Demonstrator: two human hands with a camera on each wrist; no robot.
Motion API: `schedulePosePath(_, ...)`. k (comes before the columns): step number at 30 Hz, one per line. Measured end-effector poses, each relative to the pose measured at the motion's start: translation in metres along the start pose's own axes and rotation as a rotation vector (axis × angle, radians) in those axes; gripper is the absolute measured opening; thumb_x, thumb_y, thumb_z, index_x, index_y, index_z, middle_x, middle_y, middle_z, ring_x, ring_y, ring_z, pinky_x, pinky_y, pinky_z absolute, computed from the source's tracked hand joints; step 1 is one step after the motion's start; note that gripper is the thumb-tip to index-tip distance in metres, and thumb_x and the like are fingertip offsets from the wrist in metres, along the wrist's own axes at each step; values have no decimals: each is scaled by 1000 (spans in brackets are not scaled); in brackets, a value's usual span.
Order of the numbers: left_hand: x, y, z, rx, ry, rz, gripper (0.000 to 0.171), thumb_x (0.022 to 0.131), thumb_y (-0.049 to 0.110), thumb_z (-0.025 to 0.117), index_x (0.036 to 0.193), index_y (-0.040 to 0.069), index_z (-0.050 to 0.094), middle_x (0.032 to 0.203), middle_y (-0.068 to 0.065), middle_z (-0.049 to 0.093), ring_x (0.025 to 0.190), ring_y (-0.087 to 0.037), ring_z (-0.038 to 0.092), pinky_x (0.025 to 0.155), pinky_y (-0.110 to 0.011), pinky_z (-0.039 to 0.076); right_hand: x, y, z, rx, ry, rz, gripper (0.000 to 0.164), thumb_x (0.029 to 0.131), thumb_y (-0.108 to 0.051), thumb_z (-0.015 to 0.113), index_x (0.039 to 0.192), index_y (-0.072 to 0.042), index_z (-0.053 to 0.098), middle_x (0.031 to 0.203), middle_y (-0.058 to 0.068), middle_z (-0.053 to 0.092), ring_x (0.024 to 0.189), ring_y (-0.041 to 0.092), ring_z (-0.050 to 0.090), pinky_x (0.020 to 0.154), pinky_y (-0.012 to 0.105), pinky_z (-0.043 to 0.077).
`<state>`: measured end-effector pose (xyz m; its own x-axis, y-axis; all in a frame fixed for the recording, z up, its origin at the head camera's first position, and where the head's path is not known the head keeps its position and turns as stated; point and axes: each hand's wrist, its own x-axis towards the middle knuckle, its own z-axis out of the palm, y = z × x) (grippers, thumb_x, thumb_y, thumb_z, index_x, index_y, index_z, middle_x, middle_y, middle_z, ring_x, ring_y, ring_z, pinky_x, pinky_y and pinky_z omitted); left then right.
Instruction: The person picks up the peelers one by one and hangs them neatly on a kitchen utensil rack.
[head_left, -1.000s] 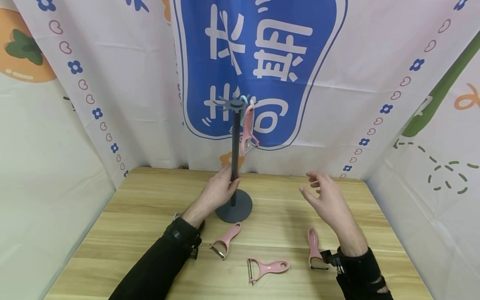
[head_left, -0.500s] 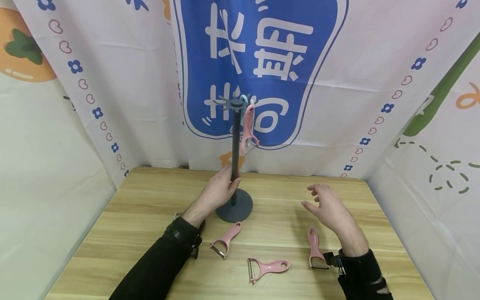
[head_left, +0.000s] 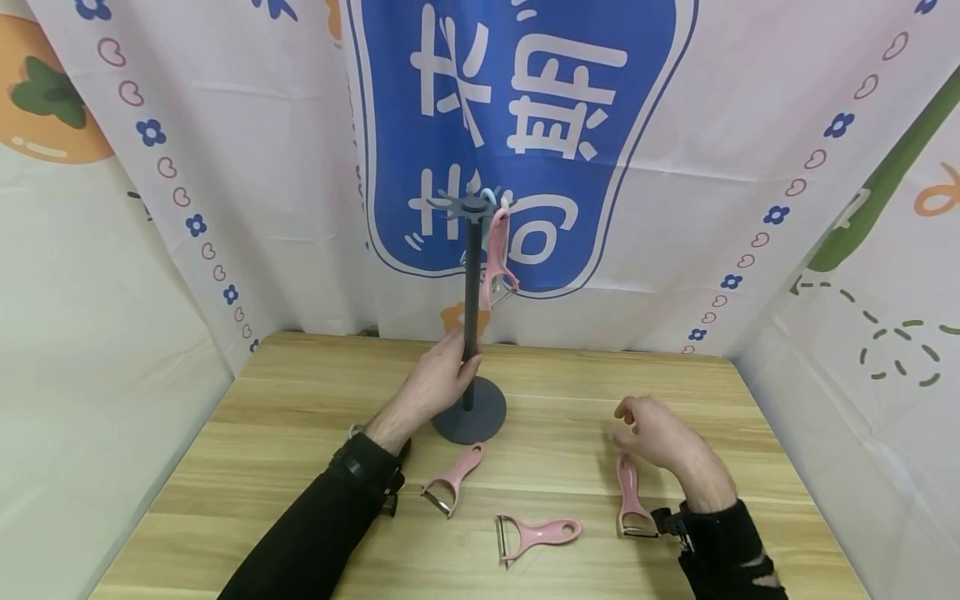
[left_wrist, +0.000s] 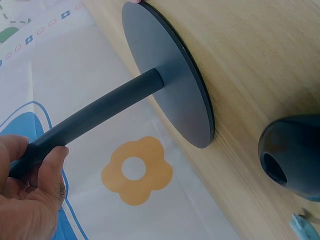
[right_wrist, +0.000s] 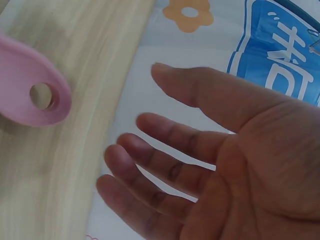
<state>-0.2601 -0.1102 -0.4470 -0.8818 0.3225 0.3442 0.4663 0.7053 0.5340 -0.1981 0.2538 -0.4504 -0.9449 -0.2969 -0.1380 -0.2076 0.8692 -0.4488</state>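
My left hand [head_left: 433, 382] grips the dark grey pole [left_wrist: 107, 107] of an upright stand, low above its round base [head_left: 483, 417]. From the stand's hooked top [head_left: 468, 206] hangs a pink peeler [head_left: 496, 250], with a light blue item [head_left: 489, 197] partly hidden behind it. My right hand [head_left: 663, 432] holds nothing; its fingers [right_wrist: 165, 135] are spread and slightly bent. It hovers just beyond the handle end of the right pink peeler [head_left: 628, 492], whose holed handle [right_wrist: 60, 95] shows in the right wrist view.
A second pink peeler [head_left: 551, 533] lies at the front middle of the wooden table [head_left: 300, 400]. Another pink peeler [head_left: 459, 477] lies before the stand's base. A printed white cloth [head_left: 285, 208] hangs behind the table. A dark rounded thing [left_wrist: 295, 160] shows in the left wrist view.
My right hand has come down and toward me, closer to the right peeler's handle. The left hand keeps its hold on the pole, and the stand stays put.
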Motion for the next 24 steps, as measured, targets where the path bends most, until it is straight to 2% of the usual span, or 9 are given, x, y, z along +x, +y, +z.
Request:
schedulePosePath(7,0,1,-1,3,-5,-11,11,106,22,58,113,14,58,100,-3,56,82,-17,60,66,-35,54,-1,5,3,18,-84,17,32,83,-5,72,114,3,67,96,6,66,86,19,62,76,40,55)
schedulePosePath(12,0,1,-1,4,-6,-11,11,106,22,58,113,13,58,99,-3,56,81,-17,59,66,-35,54,-2,7,6,46,-126,30,34,77,2,72,111,1,68,95,6,65,84,19,59,74,38,54)
schedulePosePath(18,0,1,0,5,-1,0,11,106,22,58,113,14,57,99,-3,56,81,-17,59,66,-35,54,-4,10,11,92,-172,34,26,79,9,69,103,-1,69,92,6,65,80,18,59,70,35,54)
schedulePosePath(24,0,1,-1,5,0,-2,11,106,22,59,112,13,58,100,-3,57,83,-17,60,67,-36,54,-2,11,16,99,-187,-3,23,80,11,70,97,-4,69,92,5,65,78,17,58,67,33,54)
